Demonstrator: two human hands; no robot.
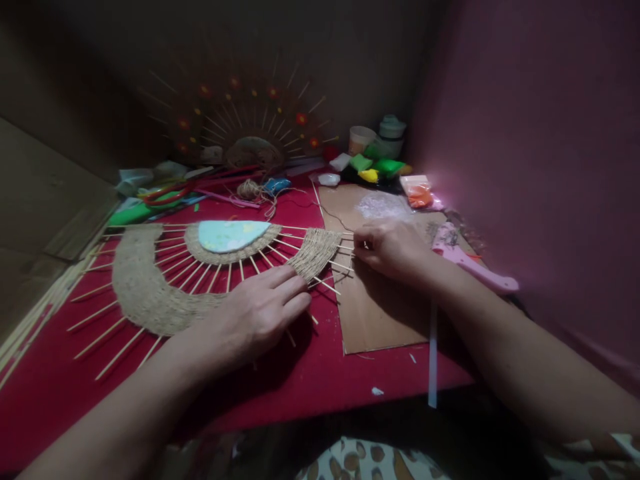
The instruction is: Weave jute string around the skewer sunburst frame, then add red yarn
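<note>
A half-round woven fan [143,287] of thin sticks and twine lies on the red table, with a light blue half-circle piece [233,235] at its centre. My left hand [263,310] is closed over the right part of its woven band, fingers together; the thumb is hidden. At the right-hand stick ends, my right hand [387,248] is closed in a pinch. A thin strand of twine [327,212] runs to it from the twine ball [248,189]; the pinched spot itself is partly hidden by the fingers.
Under my right hand lies a brown board [385,327]. A pink glue gun [473,267] and a pale strip [433,367] are at the right. Colourful clay packets [387,167], a cup [361,140], red-handled scissors [163,197] and a flowered stick fan [255,150] stand or lie behind.
</note>
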